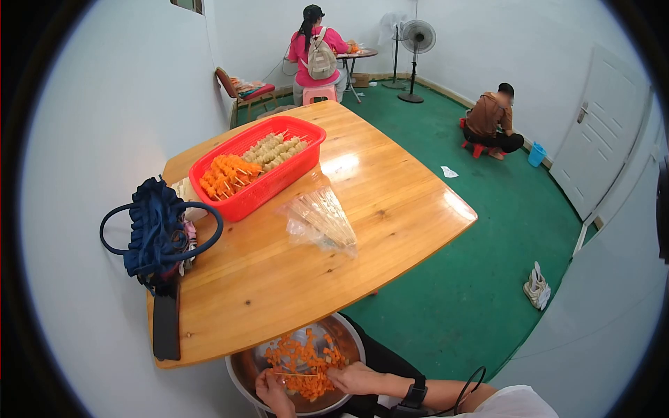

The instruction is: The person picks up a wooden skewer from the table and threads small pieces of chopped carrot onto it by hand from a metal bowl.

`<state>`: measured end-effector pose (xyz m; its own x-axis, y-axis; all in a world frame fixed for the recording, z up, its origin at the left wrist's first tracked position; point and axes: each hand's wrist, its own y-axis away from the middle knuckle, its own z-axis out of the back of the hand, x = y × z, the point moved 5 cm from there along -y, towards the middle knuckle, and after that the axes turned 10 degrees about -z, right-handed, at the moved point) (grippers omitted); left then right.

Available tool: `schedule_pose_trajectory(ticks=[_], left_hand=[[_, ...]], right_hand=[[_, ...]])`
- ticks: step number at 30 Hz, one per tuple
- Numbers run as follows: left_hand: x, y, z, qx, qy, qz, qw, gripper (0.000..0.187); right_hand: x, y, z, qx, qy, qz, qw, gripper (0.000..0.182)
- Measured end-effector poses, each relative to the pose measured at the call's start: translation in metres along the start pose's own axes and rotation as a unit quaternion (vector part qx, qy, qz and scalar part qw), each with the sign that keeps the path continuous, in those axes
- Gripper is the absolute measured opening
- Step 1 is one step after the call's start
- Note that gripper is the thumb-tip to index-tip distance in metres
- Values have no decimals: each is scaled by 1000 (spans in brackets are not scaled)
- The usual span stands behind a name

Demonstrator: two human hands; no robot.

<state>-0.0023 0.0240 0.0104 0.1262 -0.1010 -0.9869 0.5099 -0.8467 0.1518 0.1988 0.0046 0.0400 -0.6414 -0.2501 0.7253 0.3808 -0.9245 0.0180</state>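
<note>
A metal bowl [354,336] with many small orange pieces [306,359] sits below the table's near edge. Over the bowl, my left hand [274,392] is closed on a thin wooden skewer [293,375], with an orange piece at its fingertips. My right hand [354,378] is at the skewer's other end, above the orange pieces, its fingers pressed together; what they hold is too small to make out.
On the wooden table [404,230] are a red basket [261,197] of orange and beige skewers, a plastic bag of sticks [324,219], a dark blue bag [157,230] and a black phone [166,320]. Two people sit farther back, near a fan [418,38].
</note>
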Motion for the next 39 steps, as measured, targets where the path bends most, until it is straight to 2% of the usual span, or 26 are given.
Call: schedule_pose_trajectory(ticks=[8, 11, 13, 16, 18, 19, 23, 39], left_hand=[[-6, 4, -2, -53, 3, 4, 999, 13], [-1, 0, 1, -47, 11, -13, 999, 14], [9, -7, 7, 30, 43, -36, 998, 16], [-1, -7, 3, 23, 53, -21, 998, 25], [10, -9, 9, 18, 65, -4, 998, 22], [9, -8, 9, 13, 38, -29, 999, 21], [11, -3, 5, 9, 112, -2, 994, 19], [15, -5, 3, 16, 112, -15, 993, 17]], right_hand=[[6, -2, 6, 7, -9, -5, 1000, 14], [7, -3, 8, 10, -1, -8, 1000, 12], [5, -4, 7, -19, 28, 13, 999, 10], [8, -9, 10, -7, 71, 40, 997, 8], [14, -9, 15, -13, 42, 1, 999, 7], [18, -9, 18, -12, 31, -2, 999, 8], [11, -7, 13, -17, 31, -26, 999, 12], [12, -6, 15, -19, 36, -22, 999, 10]])
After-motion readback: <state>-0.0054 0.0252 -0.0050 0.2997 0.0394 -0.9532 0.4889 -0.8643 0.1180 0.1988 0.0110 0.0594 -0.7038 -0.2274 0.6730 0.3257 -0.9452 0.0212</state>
